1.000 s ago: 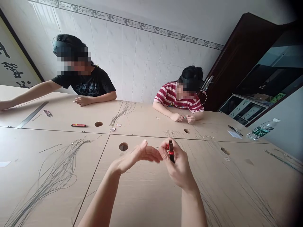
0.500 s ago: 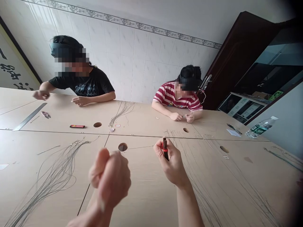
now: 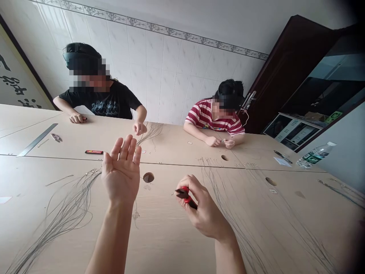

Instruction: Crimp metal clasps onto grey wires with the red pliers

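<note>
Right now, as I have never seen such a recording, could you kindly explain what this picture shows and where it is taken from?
There is no machine here: the picture comes from a camera worn on a person's head, looking forward and down, so the two bare arms at the bottom edge are that person's own. The left hand is open, palm toward the camera, and holds nothing. The right hand grips small red-handled pliers. Below them is a pale wooden table with bundles of thin wire, a round hole, a metal ruler and a water bottle. Across the table sit two other people, one in a black shirt, one in a striped shirt.
</note>
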`<action>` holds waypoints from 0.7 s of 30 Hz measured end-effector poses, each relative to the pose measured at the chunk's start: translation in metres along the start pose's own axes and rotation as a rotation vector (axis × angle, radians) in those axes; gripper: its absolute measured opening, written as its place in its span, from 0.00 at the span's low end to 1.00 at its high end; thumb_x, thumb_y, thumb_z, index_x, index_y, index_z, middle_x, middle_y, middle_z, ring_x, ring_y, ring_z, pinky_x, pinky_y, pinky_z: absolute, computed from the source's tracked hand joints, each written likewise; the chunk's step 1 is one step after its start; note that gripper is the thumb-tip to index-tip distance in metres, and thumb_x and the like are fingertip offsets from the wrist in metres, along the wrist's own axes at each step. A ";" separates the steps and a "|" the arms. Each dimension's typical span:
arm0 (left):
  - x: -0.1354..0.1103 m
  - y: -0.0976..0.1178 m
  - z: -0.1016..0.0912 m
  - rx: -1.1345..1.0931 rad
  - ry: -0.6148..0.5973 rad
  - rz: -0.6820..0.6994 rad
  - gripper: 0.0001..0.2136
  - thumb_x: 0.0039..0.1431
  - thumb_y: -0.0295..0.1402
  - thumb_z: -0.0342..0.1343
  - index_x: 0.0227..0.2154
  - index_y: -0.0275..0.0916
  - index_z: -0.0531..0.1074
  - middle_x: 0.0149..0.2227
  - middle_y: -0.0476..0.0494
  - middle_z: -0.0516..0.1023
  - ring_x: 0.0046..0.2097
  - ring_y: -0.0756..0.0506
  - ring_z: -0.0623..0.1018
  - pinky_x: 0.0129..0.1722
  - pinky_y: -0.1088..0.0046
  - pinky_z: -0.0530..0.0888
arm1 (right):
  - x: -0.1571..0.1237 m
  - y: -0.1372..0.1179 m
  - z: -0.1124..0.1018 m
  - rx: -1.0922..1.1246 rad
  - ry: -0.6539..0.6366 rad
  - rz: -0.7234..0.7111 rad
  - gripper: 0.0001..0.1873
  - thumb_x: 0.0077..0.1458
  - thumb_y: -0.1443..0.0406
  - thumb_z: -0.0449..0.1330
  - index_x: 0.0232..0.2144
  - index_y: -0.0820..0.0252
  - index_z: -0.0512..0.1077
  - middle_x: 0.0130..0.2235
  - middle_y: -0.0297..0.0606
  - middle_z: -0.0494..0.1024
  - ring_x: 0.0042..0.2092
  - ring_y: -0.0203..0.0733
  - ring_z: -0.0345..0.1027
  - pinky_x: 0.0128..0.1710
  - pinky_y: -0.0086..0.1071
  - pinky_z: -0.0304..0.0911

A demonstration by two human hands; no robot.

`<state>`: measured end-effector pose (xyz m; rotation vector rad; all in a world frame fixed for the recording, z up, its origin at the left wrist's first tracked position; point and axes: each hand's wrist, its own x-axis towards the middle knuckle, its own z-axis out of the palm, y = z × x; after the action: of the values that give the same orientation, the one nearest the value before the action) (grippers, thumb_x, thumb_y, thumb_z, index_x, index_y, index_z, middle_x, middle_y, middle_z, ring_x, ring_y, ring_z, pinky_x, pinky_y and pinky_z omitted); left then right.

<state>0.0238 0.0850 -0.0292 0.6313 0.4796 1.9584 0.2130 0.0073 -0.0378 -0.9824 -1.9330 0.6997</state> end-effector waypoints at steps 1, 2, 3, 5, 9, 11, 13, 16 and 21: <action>0.001 -0.004 -0.002 0.065 -0.005 0.002 0.18 0.68 0.45 0.44 0.46 0.40 0.74 0.58 0.38 0.74 0.61 0.41 0.70 0.62 0.59 0.65 | -0.001 -0.002 -0.001 -0.006 -0.015 -0.011 0.16 0.51 0.80 0.50 0.34 0.55 0.60 0.33 0.32 0.64 0.37 0.38 0.57 0.38 0.32 0.56; 0.000 -0.008 -0.004 0.154 -0.036 -0.021 0.19 0.68 0.45 0.45 0.46 0.40 0.74 0.57 0.37 0.75 0.61 0.40 0.70 0.62 0.57 0.65 | -0.001 -0.003 -0.002 -0.008 -0.018 -0.019 0.16 0.50 0.81 0.50 0.34 0.55 0.60 0.33 0.32 0.64 0.37 0.38 0.57 0.38 0.32 0.56; -0.001 -0.011 -0.004 0.265 -0.099 -0.073 0.19 0.67 0.46 0.46 0.46 0.39 0.75 0.56 0.37 0.75 0.60 0.40 0.71 0.61 0.56 0.65 | -0.002 -0.005 -0.003 -0.006 -0.011 -0.027 0.16 0.50 0.81 0.50 0.33 0.55 0.60 0.33 0.32 0.64 0.37 0.38 0.57 0.38 0.32 0.56; -0.006 -0.012 -0.003 0.508 -0.308 -0.267 0.20 0.66 0.47 0.48 0.46 0.37 0.75 0.53 0.35 0.77 0.58 0.38 0.73 0.59 0.55 0.67 | -0.002 -0.006 -0.006 -0.003 0.036 -0.038 0.15 0.51 0.80 0.50 0.33 0.55 0.60 0.33 0.32 0.64 0.37 0.38 0.58 0.37 0.31 0.56; -0.019 -0.009 0.003 0.697 -0.822 -0.700 0.22 0.67 0.46 0.46 0.43 0.33 0.78 0.46 0.32 0.81 0.50 0.37 0.78 0.53 0.56 0.72 | -0.003 -0.003 -0.014 -0.017 0.199 -0.031 0.10 0.57 0.76 0.52 0.34 0.55 0.61 0.34 0.33 0.65 0.35 0.36 0.60 0.33 0.29 0.56; -0.024 -0.008 0.006 0.633 -0.984 -0.813 0.25 0.68 0.47 0.42 0.41 0.32 0.78 0.44 0.31 0.81 0.47 0.38 0.79 0.50 0.58 0.73 | -0.003 0.000 -0.017 -0.020 0.278 -0.014 0.07 0.61 0.72 0.53 0.33 0.55 0.61 0.33 0.33 0.65 0.33 0.36 0.59 0.31 0.29 0.56; -0.027 -0.009 0.007 0.539 -1.098 -0.900 0.29 0.69 0.49 0.37 0.40 0.31 0.78 0.43 0.30 0.81 0.45 0.39 0.80 0.47 0.61 0.74 | -0.003 0.003 -0.019 -0.029 0.353 -0.008 0.06 0.63 0.69 0.53 0.32 0.56 0.61 0.32 0.32 0.65 0.31 0.36 0.59 0.31 0.30 0.56; -0.033 -0.017 0.008 0.383 -1.243 -1.050 0.33 0.67 0.53 0.35 0.38 0.29 0.79 0.42 0.26 0.82 0.40 0.40 0.81 0.42 0.64 0.75 | -0.002 0.007 -0.020 -0.033 0.433 -0.008 0.07 0.65 0.66 0.52 0.31 0.56 0.61 0.31 0.33 0.64 0.32 0.36 0.59 0.32 0.31 0.56; -0.044 -0.033 0.008 0.200 -1.359 -1.331 0.30 0.61 0.58 0.45 0.39 0.32 0.77 0.37 0.29 0.83 0.30 0.40 0.82 0.25 0.69 0.75 | -0.002 0.010 -0.018 -0.003 0.468 -0.010 0.08 0.66 0.65 0.51 0.31 0.55 0.61 0.31 0.31 0.63 0.31 0.35 0.57 0.32 0.31 0.54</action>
<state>0.0679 0.0604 -0.0516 1.1609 0.0954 0.0368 0.2331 0.0131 -0.0368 -1.0311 -1.5272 0.4136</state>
